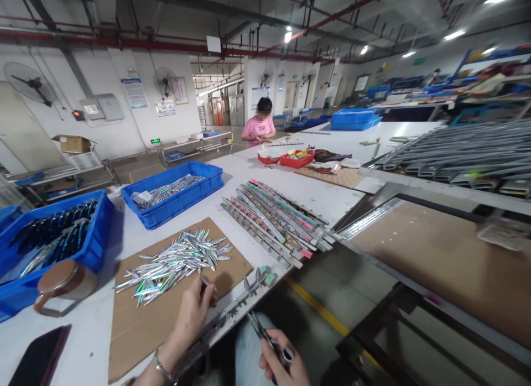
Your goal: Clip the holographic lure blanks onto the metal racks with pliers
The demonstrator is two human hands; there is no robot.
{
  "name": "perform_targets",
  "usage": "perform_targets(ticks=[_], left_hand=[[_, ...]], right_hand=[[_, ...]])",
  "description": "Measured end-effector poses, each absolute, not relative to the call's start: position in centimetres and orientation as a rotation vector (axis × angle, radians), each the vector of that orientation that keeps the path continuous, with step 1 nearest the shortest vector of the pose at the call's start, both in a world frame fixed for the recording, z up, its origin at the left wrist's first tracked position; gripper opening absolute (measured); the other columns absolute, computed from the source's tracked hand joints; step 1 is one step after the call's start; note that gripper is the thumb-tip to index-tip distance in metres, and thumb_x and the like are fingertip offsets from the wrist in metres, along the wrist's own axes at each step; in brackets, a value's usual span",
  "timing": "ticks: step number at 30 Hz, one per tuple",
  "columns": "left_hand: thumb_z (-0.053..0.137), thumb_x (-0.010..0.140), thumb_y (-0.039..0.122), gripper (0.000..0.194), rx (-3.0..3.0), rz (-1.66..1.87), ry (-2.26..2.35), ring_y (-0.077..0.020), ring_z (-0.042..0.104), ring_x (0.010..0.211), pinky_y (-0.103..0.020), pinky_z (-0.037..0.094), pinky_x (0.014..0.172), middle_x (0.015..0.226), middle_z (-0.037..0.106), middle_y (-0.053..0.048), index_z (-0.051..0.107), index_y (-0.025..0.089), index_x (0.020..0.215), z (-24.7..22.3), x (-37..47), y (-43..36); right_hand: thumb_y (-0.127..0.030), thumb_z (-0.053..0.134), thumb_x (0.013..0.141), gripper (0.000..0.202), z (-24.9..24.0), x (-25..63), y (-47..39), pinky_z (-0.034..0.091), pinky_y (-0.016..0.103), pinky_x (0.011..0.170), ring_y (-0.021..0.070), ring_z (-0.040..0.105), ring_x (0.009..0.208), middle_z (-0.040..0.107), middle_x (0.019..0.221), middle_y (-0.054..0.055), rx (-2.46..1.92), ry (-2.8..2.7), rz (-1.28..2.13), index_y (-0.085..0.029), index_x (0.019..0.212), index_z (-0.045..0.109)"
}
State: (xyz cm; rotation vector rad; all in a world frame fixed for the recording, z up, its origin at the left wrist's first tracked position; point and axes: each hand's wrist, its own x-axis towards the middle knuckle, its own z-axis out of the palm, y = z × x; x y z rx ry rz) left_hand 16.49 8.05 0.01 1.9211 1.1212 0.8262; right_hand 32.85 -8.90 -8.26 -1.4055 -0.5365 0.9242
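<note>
A pile of shiny, slender fish-shaped lures (178,264) lies on a flat cardboard sheet (128,342) on the white table. My left hand (194,306) is over the sheet's right part, beside the pile, its thumb and fingers pinched on a small silvery piece that looks like one of these lures. Below the table's front edge, my right hand (282,358) is wrapped round a pair of metal pliers (260,326), jaws pointing up and left. Along the edge between my hands runs a metal strip (236,308) with small clips and a few grey and green pieces on it.
Many clip strips (274,214) lie stacked to the right. Blue bins (178,203) with silvery and dark pieces, a brown mug (66,286) and a phone (39,358) stand left. Across the table sits a person in pink (259,126), near red trays (296,159). A brown-topped frame (415,253) is at right.
</note>
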Motion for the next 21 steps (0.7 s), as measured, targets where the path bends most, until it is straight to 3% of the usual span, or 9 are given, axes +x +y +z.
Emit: perform_targets(ticks=[6, 10, 13, 16, 21], left_hand=[[0.057, 0.095, 0.052, 0.035, 1.739, 0.945, 1.080, -0.0180, 0.062, 0.071, -0.029, 0.049, 0.073, 0.075, 0.068, -0.003, 0.064, 0.019, 0.087, -0.8, 19.5, 6.2], [0.059, 0.095, 0.048, 0.032, 1.695, 0.883, 0.977, -0.0163, 0.060, 0.073, -0.028, 0.048, 0.075, 0.078, 0.066, -0.003, 0.065, 0.017, 0.089, -0.7, 19.7, 5.9], [0.059, 0.096, 0.047, 0.032, 1.715, 0.845, 0.951, -0.0163, 0.061, 0.076, -0.028, 0.049, 0.077, 0.081, 0.067, -0.004, 0.066, 0.017, 0.091, -0.5, 19.6, 5.8], [0.058, 0.096, 0.047, 0.032, 1.757, 0.833, 0.945, -0.0168, 0.062, 0.078, -0.028, 0.049, 0.078, 0.083, 0.069, -0.005, 0.068, 0.016, 0.092, -0.4, 19.6, 5.7], [0.054, 0.098, 0.048, 0.034, 1.892, 0.790, 0.954, -0.0185, 0.066, 0.080, -0.029, 0.051, 0.079, 0.087, 0.074, -0.006, 0.070, 0.019, 0.091, -0.3, 19.8, 5.9]], right_hand=[[-0.086, 0.077, 0.063, 0.077, -5.7, 33.2, -9.7, 0.041, 0.028, 0.054, 0.0147, 0.054, 0.053, 0.064, 0.060, 0.000, -1.357, -0.481, 1.070, -0.018, 0.097, 0.066], [-0.068, 0.084, 0.072, 0.059, -4.5, 33.1, -10.1, 0.042, 0.024, 0.055, 0.0122, 0.054, 0.058, 0.065, 0.065, -0.002, -1.197, -0.293, 1.198, -0.020, 0.097, 0.063], [-0.055, 0.088, 0.073, 0.047, -4.6, 33.1, -9.9, 0.032, 0.020, 0.044, 0.0103, 0.052, 0.055, 0.065, 0.067, -0.002, -1.067, -0.091, 1.339, -0.021, 0.091, 0.061], [-0.044, 0.086, 0.078, 0.038, -5.1, 33.5, -9.1, 0.020, 0.016, 0.038, 0.0075, 0.052, 0.051, 0.063, 0.068, -0.002, -0.910, 0.135, 1.556, -0.017, 0.094, 0.066], [-0.030, 0.077, 0.089, 0.025, -5.6, 34.4, -7.9, 0.020, 0.012, 0.039, 0.0036, 0.057, 0.048, 0.061, 0.064, -0.006, -0.539, 0.492, 1.798, -0.011, 0.102, 0.066]])
